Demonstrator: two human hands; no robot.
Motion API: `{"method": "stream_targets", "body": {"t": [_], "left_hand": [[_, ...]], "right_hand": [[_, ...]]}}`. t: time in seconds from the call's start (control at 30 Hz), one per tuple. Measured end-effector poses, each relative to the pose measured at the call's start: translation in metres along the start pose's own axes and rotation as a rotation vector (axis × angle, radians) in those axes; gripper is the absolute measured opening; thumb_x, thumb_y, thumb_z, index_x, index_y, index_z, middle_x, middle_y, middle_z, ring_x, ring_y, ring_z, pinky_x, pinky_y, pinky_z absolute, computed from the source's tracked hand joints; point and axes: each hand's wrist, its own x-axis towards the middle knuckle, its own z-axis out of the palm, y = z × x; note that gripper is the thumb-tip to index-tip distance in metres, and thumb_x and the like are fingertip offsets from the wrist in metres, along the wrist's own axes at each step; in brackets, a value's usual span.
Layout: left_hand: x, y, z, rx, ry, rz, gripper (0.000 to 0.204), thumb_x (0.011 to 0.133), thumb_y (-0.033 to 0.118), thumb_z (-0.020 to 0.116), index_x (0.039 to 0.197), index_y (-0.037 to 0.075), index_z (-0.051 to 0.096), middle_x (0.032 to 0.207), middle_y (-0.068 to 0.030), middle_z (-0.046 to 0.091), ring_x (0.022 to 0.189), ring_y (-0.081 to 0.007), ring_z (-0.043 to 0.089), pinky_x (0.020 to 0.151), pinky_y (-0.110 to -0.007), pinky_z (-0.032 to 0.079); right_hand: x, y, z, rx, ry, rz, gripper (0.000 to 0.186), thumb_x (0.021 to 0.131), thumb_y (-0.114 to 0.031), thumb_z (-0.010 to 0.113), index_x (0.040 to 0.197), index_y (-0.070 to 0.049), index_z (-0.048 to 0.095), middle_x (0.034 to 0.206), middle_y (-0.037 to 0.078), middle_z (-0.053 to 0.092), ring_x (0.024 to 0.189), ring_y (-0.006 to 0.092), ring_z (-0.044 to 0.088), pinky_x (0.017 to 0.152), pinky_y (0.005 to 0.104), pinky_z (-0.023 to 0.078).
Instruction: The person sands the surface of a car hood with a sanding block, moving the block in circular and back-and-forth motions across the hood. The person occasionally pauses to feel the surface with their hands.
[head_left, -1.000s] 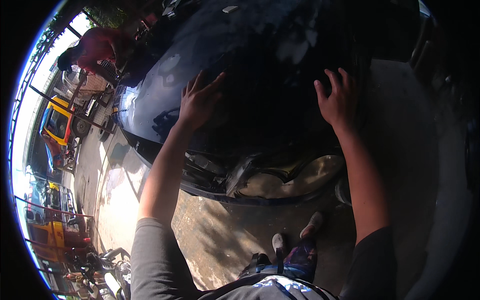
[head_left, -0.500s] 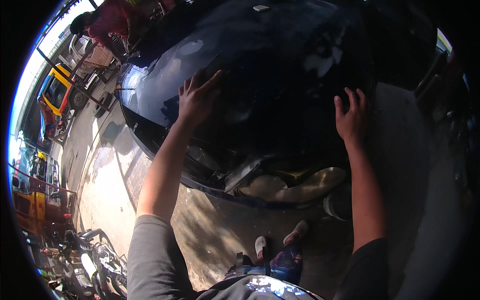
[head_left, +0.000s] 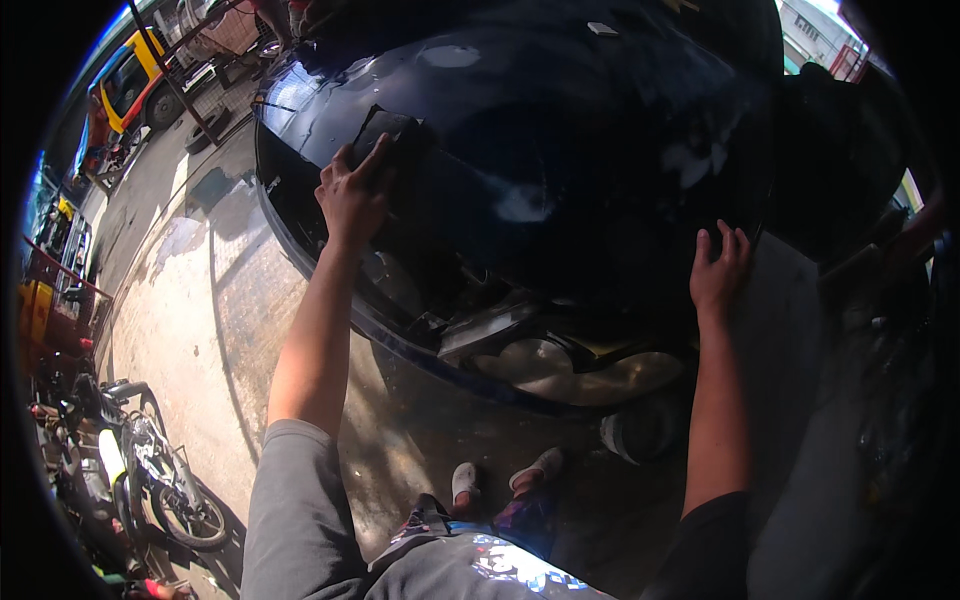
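Observation:
Before me lies the dark, glossy hood of a car (head_left: 560,150), with light reflections and wet-looking patches on it. On its left part, my left hand (head_left: 352,195) presses a black sheet of sandpaper (head_left: 388,135) against the surface, fingers bent over the near edge. The sheet's far corner sticks out past the fingertips. My right hand (head_left: 720,265) rests near the hood's right edge, holding nothing, its fingers apart. Below the hood's front edge is a headlight (head_left: 580,370), pale and cloudy, beside the open dark front of the car.
A small pale block (head_left: 602,29) sits on the far part of the hood. On the ground at lower left stands a motorcycle (head_left: 165,475). A loose tire (head_left: 208,128) and a yellow and red vehicle (head_left: 128,80) are at upper left. A round object (head_left: 635,435) lies below the headlight.
My left hand has slid left over the hood, and the black sandpaper shows more plainly. My right hand stays near the hood's right edge. The view has shifted; the person at upper left is mostly cut off.

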Motion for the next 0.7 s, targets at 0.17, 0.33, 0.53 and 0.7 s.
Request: {"method": "stream_targets", "body": {"t": [0.17,0.33,0.53,0.7], "left_hand": [[-0.127,0.123,0.028,-0.220,0.009,0.226,0.061,0.089,0.030,0.083,0.147,0.042,0.071,0.160,-0.0135,0.051,0.140,-0.0354,0.052,0.114,-0.052,0.039],[-0.110,0.032,0.041,-0.173,-0.012,0.418,0.063,0.093,0.032,0.081,0.153,0.045,0.065,0.162,-0.0141,0.051,0.141,-0.0366,0.052,0.114,-0.052,0.039],[-0.040,0.009,-0.003,-0.008,0.070,-0.180,0.058,0.097,0.034,0.077,0.154,0.040,0.067,0.165,-0.0175,0.048,0.142,-0.0402,0.050,0.116,-0.054,0.037],[-0.123,0.117,0.018,-0.228,-0.038,0.281,0.060,0.093,0.030,0.079,0.151,0.039,0.067,0.162,-0.0180,0.048,0.141,-0.0383,0.050,0.110,-0.052,0.039]], "right_hand": [[0.002,0.001,0.004,0.026,-0.030,0.032,0.047,0.108,-0.049,0.065,0.143,-0.018,0.071,0.152,0.019,0.059,0.141,0.0390,0.057,0.119,0.0524,0.045],[0.000,0.008,0.005,0.027,-0.056,0.023,0.049,0.110,-0.051,0.062,0.146,-0.020,0.070,0.156,0.016,0.057,0.144,0.0388,0.055,0.116,0.0539,0.048],[0.002,0.008,0.008,-0.072,-0.042,0.023,0.049,0.109,-0.051,0.062,0.147,-0.021,0.069,0.155,0.015,0.057,0.143,0.0390,0.055,0.116,0.0531,0.049],[0.004,0.009,0.006,0.008,-0.089,0.019,0.050,0.111,-0.049,0.059,0.149,-0.018,0.067,0.157,0.016,0.056,0.145,0.0381,0.055,0.118,0.0529,0.047]]}}
